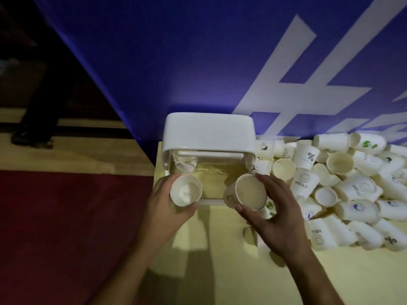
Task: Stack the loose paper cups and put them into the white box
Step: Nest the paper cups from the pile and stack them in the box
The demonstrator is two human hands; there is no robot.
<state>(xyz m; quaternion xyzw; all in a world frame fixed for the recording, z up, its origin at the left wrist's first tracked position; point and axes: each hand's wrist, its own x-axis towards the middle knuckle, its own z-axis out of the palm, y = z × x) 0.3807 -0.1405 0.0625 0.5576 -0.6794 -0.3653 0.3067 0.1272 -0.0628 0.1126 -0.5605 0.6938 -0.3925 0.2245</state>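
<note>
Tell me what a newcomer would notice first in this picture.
The big heap of loose paper cups on the right of the yellow table catches the eye first. Next, before the open white box at the centre, the left hand grips a plain cup and the right hand a tilted printed cup. Behind rises a blue banner with white lettering.

The left hand (164, 205) grips a white paper cup (186, 190) and the right hand (277, 216) holds a tilted cup (250, 192), both at the near edge of the white box (209, 130). At three o'clock from the box, loose cups (343, 183) lie heaped on the table (220, 230).
</note>
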